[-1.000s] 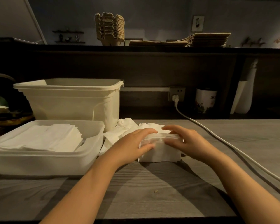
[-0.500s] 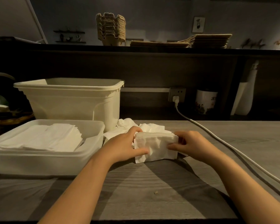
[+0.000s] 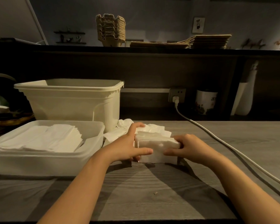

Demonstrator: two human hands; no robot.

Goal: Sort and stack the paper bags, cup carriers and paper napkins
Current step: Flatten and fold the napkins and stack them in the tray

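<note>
Napkin stack (image 3: pixel 157 147) gripped at both ends

White and folded, the napkin stack stands on its long edge near the middle of the grey wooden table (image 3: pixel 152 201), squeezed between two bare hands. The left hand (image 3: pixel 128 146) clasps the left end, its thumb lying along the near face and its fingers curled over the top and back. The right hand (image 3: pixel 191 147) clasps the right end, its thumb on the near face and its fingers wrapped round the corner. Whether the bottom edge rests on the table or sits just above it cannot be told.

Just behind the stack lie loose napkins (image 3: pixel 153 126), crumpled and uneven, spreading left to the foot of a tall cream bin (image 3: pixel 74 102). In front of that bin, left of the hands, a shallow translucent tray (image 3: pixel 39 162) holds a fanned pile of flat napkins (image 3: pixel 44 138).

To the right, a white cable (image 3: pixel 217 138) runs from a wall socket (image 3: pixel 177 94) across the table toward the near right corner. A white printed cup (image 3: pixel 205 102) stands beside the socket.

On the dark shelf (image 3: pixel 152 50) above, nested cup carriers (image 3: pixel 111 29) stand in a column, and to their right flat paper bags (image 3: pixel 204 41) lie in a low stack.
</note>
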